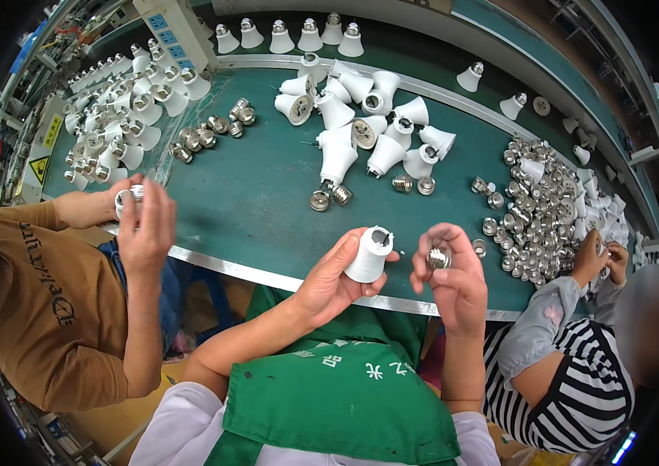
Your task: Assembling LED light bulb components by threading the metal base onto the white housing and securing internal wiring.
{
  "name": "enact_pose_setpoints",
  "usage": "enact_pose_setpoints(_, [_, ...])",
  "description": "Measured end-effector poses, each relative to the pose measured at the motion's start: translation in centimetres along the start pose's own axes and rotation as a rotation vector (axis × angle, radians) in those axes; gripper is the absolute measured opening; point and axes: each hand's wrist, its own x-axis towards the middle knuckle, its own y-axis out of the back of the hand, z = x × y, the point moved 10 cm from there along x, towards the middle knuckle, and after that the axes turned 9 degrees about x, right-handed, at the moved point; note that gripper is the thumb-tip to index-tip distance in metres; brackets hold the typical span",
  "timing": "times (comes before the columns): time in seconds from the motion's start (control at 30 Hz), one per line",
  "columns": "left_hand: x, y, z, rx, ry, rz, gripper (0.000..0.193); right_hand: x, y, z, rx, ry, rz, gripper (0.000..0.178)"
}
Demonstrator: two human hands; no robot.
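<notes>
My left hand point(328, 281) is wrapped round a white bulb housing point(368, 258), its narrow open end tilted up and dark inside. Just to the right, my right hand point(455, 278) pinches a silver screw cap point(438, 257) between thumb and fingers. A short gap separates the cap from the housing. Beyond my hands lies a heap of white bulb housings point(337, 159) on the green tabletop. Near that heap are loose screw caps, one of them a silver cap point(319, 200) standing by a tipped housing.
A large pile of silver screw caps point(535, 225) spreads at the right. Capped housings point(123, 116) crowd the left, beside a power strip point(166, 35). More stand on the dark belt point(415, 58) behind the metal rail. Co-workers sit on both sides, their hands point(143, 221) close by.
</notes>
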Motion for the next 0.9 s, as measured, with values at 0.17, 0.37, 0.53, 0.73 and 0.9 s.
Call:
enact_pose_setpoints(0.17, [-0.4, 0.1, -1.0, 0.095, 0.069, -0.055, 0.041, -1.2, -4.7, -3.3, -0.931, 0.438, -0.130, 0.009])
enact_pose_setpoints(0.37, [-0.5, -0.1, -2.0, 0.259, 0.221, -0.093, 0.048, -0.4, -5.0, -2.9, -0.891, 0.400, -0.199, 0.005])
enact_pose_setpoints(0.53, [0.0, 0.7, -2.3, 0.390, 0.239, -0.044, 0.050, 0.5, -2.7, -0.6, -0.720, 0.035, -0.158, 0.018])
enact_pose_setpoints(0.73, [0.3, 1.1, -2.7, 0.324, 0.296, 0.003, 0.050, -0.1, -1.6, 1.0, -0.580, -0.171, -0.183, 0.015])
enact_pose_setpoints(0.9, [0.4, 2.0, -1.7, 0.317, 0.202, 0.245, 0.047, -0.4, -1.5, 1.9, -0.508, -0.143, -0.081, 0.008])
